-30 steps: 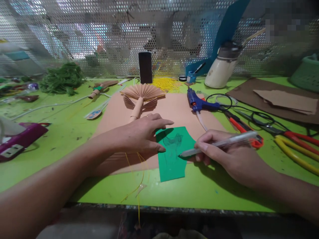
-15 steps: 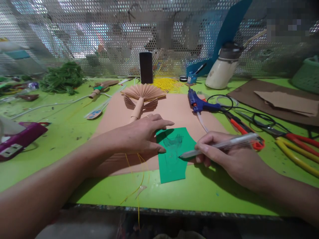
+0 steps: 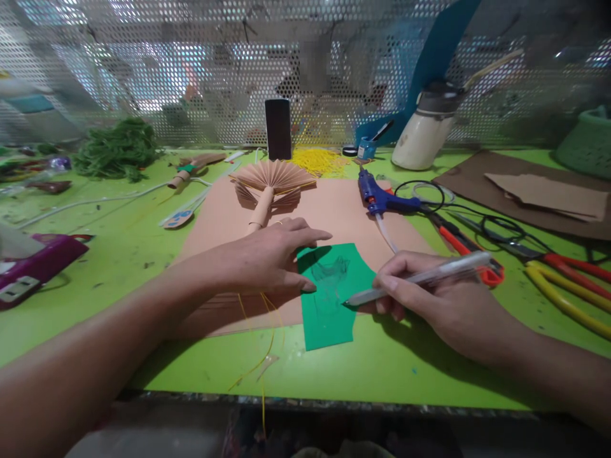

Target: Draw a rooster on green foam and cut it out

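Note:
A small green sheet of paper (image 3: 329, 312) lies at the front of a tan paper sheet (image 3: 329, 210) on the green table (image 3: 119, 254). My left hand (image 3: 267, 257) rests flat on the sheet's left edge, fingers spread, thumb tip touching it. My right hand (image 3: 420, 296) grips a clear pen (image 3: 420, 278), and the pen's tip touches the green sheet's right side beside faint pen lines. A folded tan paper fan (image 3: 272, 181) on a rolled handle lies just behind my left hand.
A blue glue gun (image 3: 382, 197), red-handled cutters (image 3: 465, 245), scissors (image 3: 506, 229) and yellow-handled pliers (image 3: 568, 299) lie right. Brown cardboard (image 3: 539, 191) is far right. A black cylinder (image 3: 278, 128), yellow strands (image 3: 319, 160), green shreds (image 3: 117, 149) and white jug (image 3: 427, 130) line the mesh wall. Purple power strip (image 3: 33, 264) left.
Almost nothing has moved. The pen tip has shifted very slightly on the green paper; my left hand stays pressed in the same place.

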